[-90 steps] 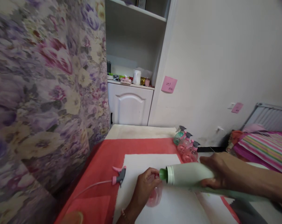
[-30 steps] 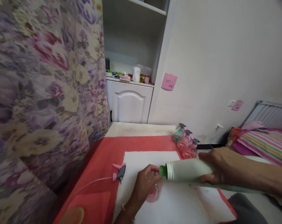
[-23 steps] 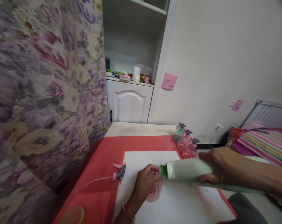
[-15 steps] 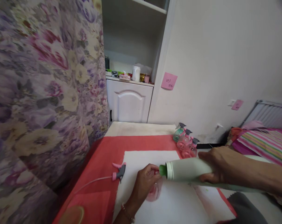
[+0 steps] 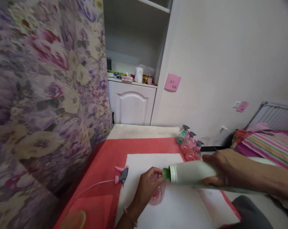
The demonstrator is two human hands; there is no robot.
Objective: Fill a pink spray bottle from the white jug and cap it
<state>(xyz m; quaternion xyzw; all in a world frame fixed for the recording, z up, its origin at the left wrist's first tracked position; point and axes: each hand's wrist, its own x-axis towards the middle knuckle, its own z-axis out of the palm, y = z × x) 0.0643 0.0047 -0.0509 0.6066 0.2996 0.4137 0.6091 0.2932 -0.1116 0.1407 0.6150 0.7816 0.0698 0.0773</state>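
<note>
My left hand [image 5: 148,184] is closed around the neck of a clear pink spray bottle [image 5: 157,196], which stands on a white sheet [image 5: 182,210] with its top off. In my right hand [image 5: 220,170] is a large pale green bottle [image 5: 193,173], tilted nearly level. Its green spout [image 5: 166,173] meets the mouth of the pink bottle, by my left fingertips. Whether liquid is flowing I cannot make out. To the left, a grey and pink spray trigger head [image 5: 121,176] lies on the red cloth [image 5: 98,165], its thin tube [image 5: 93,185] stretching leftward.
Several spray bottles [image 5: 188,146] stand in a row at the table's far right corner. A round pale object [image 5: 73,219] sits at the near left edge. A floral curtain [image 5: 46,95] hangs on the left, and a white cabinet [image 5: 132,103] stands behind the table.
Almost nothing differs. Both hands and both bottles keep their positions, and the view has shifted very slightly.
</note>
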